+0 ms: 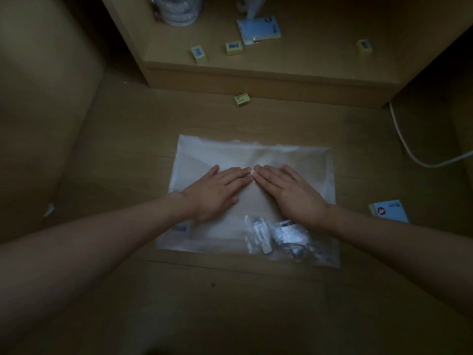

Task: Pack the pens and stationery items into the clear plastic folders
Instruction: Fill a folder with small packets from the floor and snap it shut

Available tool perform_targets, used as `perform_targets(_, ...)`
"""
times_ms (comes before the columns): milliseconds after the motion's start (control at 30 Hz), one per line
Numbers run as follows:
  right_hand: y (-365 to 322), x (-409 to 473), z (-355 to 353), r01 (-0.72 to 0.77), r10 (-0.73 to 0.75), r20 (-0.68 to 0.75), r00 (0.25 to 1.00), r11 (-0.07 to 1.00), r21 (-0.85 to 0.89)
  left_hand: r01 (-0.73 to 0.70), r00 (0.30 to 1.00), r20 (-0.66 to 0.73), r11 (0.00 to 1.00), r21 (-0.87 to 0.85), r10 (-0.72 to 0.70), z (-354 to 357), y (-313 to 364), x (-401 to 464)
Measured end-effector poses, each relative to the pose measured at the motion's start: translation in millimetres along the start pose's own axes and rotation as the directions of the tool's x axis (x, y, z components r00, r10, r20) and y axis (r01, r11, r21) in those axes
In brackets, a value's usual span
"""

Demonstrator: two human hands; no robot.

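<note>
A clear plastic folder (302,160) lies flat on the wooden floor in the middle of the view. Inside its near right corner sits a crinkly packet of small stationery items (279,238); a small blue label shows at its near left. My left hand (217,190) and my right hand (289,190) both press flat on the folder's flap with straight fingers, fingertips almost meeting at the middle. Neither hand holds anything.
A small yellow box (242,99) lies on the floor beyond the folder. On the low wooden shelf (256,80) behind are three more yellow boxes and a blue pad (258,30). Another blue pad (389,211) lies right of the folder. A white cable (409,149) runs at right.
</note>
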State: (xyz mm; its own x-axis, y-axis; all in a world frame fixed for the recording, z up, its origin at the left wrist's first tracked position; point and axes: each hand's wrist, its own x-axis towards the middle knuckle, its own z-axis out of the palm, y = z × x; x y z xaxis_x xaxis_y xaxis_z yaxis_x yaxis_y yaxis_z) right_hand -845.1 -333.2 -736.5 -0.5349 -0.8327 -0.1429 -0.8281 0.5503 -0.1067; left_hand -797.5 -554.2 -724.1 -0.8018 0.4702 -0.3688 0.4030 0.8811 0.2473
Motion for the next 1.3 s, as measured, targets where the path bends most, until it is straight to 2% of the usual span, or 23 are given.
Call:
perform_targets(67,7.5,-7.5,-3.2,-0.053,0.047,0.1,0.994,0.997,0.06,-0.021,0.998,-0.066,1.0,-0.01,0.02,-6.5,-4.5,-0.9)
perform_targets(167,19.4,-14.0,-12.2,-0.26,0.252,0.076,0.965,0.959,0.114,0.025,0.976,-0.217,1.0,0.016,-0.021,-11.3,-16.5,-4.3)
perform_targets(267,31.9,-19.2,-13.2,-0.376,0.364,0.103,0.926,0.918,0.127,0.176,0.971,-0.174,0.983,0.046,-0.166,-6.5,-30.7,-7.2)
perform_targets(400,39.4,-16.6,-4.9,-0.387,0.386,0.1,0.917,0.922,-0.009,0.248,0.966,-0.085,0.967,0.052,-0.244,10.1,-39.1,-10.2)
perform_targets(600,42.8,-15.6,14.9,-0.413,0.407,0.076,0.91,0.901,0.132,0.272,0.947,-0.166,0.962,-0.032,-0.273,30.2,-39.1,-16.1)
perform_targets(767,43.2,-17.1,17.5,-0.428,0.424,0.054,0.904,0.899,0.097,0.28,0.946,-0.15,0.957,-0.076,-0.288,28.1,-41.7,-14.6)
perform_targets(867,42.9,-16.4,15.1,-0.429,0.422,0.088,0.902,0.897,0.102,0.281,0.948,-0.125,0.954,-0.105,-0.293,21.5,-39.4,-16.2)
perform_targets(1033,38.3,-18.3,-0.3,-0.428,0.423,0.068,0.904,0.889,0.164,0.386,0.886,-0.248,0.919,-0.077,-0.393,27.9,-19.2,-33.1)
perform_targets(1167,31.8,-17.6,-1.8,-0.336,0.33,0.065,0.942,0.932,0.137,0.452,0.869,-0.198,0.89,-0.057,-0.454,39.5,-29.1,-44.8)
perform_targets(1300,33.9,-17.1,12.2,-0.318,0.308,0.091,0.947,0.938,0.139,0.463,0.872,-0.148,0.884,-0.059,-0.466,42.3,-33.7,-45.7)
